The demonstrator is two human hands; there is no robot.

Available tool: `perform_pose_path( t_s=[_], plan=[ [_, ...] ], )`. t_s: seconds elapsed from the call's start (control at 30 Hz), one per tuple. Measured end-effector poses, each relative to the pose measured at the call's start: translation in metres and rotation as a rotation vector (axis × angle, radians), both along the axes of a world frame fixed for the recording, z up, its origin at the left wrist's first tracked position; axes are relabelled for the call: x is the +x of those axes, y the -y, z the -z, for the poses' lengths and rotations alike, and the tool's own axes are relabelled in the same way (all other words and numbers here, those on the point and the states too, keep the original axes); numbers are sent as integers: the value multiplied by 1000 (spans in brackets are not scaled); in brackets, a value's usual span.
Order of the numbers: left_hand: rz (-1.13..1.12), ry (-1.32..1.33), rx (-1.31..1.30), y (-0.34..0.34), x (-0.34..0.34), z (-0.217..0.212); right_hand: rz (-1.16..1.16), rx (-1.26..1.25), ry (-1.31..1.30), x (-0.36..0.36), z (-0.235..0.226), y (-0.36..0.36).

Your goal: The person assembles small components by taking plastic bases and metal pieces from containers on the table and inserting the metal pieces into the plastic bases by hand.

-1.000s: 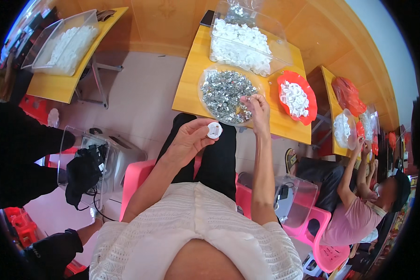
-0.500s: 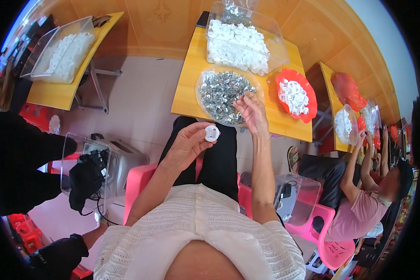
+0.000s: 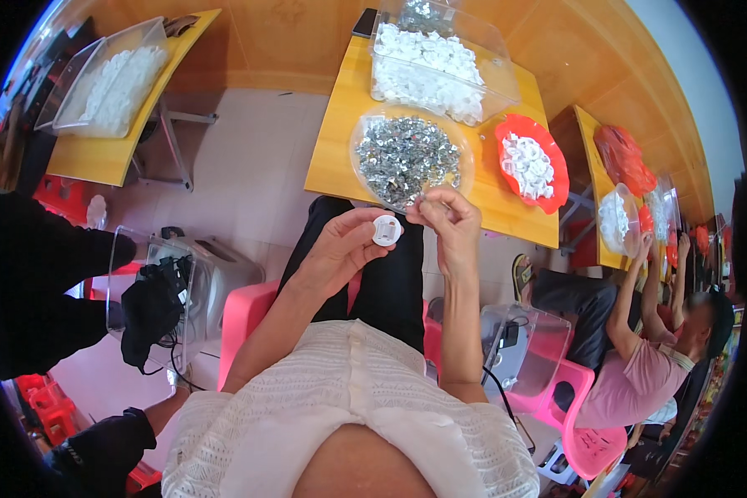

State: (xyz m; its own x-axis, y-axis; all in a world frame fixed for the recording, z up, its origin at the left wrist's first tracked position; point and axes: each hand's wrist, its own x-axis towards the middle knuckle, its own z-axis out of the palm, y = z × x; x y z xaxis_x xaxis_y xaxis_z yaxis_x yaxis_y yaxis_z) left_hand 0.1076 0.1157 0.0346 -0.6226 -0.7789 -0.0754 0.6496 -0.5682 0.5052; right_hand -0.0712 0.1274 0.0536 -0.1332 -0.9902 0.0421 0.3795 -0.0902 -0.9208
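A small round white plastic cap (image 3: 386, 231) with a slotted inside is pinched between the thumb and fingers of my left hand (image 3: 340, 251), over my lap. My right hand (image 3: 448, 222) is closed just beside it, its fingertips pinching a small metal piece that they mostly hide. Beyond both hands, at the near edge of the yellow table (image 3: 328, 158), stands a clear round bowl (image 3: 463, 149) heaped with small shiny metal pieces (image 3: 407, 158). To its right, a red scalloped dish (image 3: 559, 170) holds more white plastic parts (image 3: 527, 166).
A clear bin (image 3: 498, 79) of white parts stands at the table's back, by a dark phone (image 3: 363, 22). Another table (image 3: 100, 162) with a white-filled bin is at left. Clear boxes flank my pink chair (image 3: 245, 319). A person in pink (image 3: 631, 373) works at right.
My right hand has drawn back from the bowl of metal pieces toward the white cap. My left hand has shifted slightly right and up, with the cap tilted differently.
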Motion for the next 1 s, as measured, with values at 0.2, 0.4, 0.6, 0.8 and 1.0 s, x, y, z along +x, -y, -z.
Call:
perform_pose_path(
  t_s=[0.2,0.4,0.6,0.8,1.0],
  plan=[
    [6,-40,-27,0,2,1,92,-219,-376,12,-14,-22],
    [-9,-42,-41,0,3,0,205,-341,-768,26,-32,-28],
    [-29,-23,-55,1,2,1,218,-337,-810,32,-29,-31],
    [-30,1,-51,0,0,1,266,-383,-906,35,-29,-32],
    [-31,14,-61,-1,-3,-1,267,-382,-935,36,-23,-32]
  ],
)
